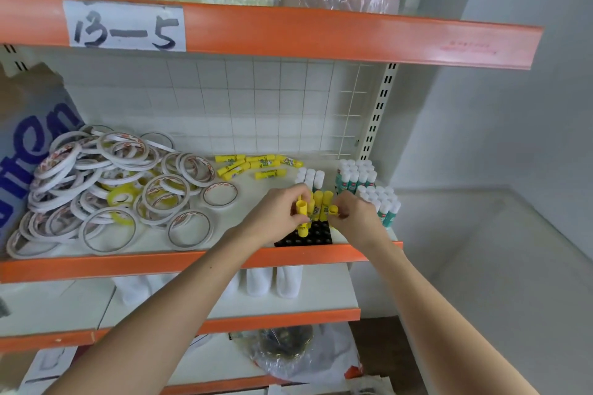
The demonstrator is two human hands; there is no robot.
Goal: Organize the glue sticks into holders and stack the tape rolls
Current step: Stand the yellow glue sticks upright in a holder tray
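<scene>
Head view, orange-edged white metal shelf [179, 261], middle tier.

Left hand [276, 215]: fingers curled round one upright yellow plastic glue stick [302, 218], base at or just above the black perforated plastic holder [313, 236]; seated or not, cannot tell.
Right hand [351, 218]: pinches a second yellow glue stick [333, 209] by its end, just beside the holder's back row.

Progress, judged:
- Yellow sticks standing in the black holder [322, 200]: a few, back row only; most holes open.
- Loose yellow glue sticks lying flat [253, 165]: about seven, scattered behind the holder, left to sort.
- White-capped, teal-labelled glue sticks [354, 175]: upright in tight blocks at the right end, apparently done.
- Smaller white-capped group [310, 176]: upright behind the holder.
- Thin white double-sided tape rolls [96, 183]: large loose heap at left, overlapping, unstacked.
- Clear yellow-tinted tape rolls [120, 199]: a couple mixed into the heap.
Glue part partly done; tape part not begun.

Materials: sticks smooth, cylindrical, glossy, printed; holder matt, gridded with round sockets; tape rings flat, narrow, papery-edged with red print; shelf surface smooth, painted; white wire grid panel [266, 106] behind.
</scene>
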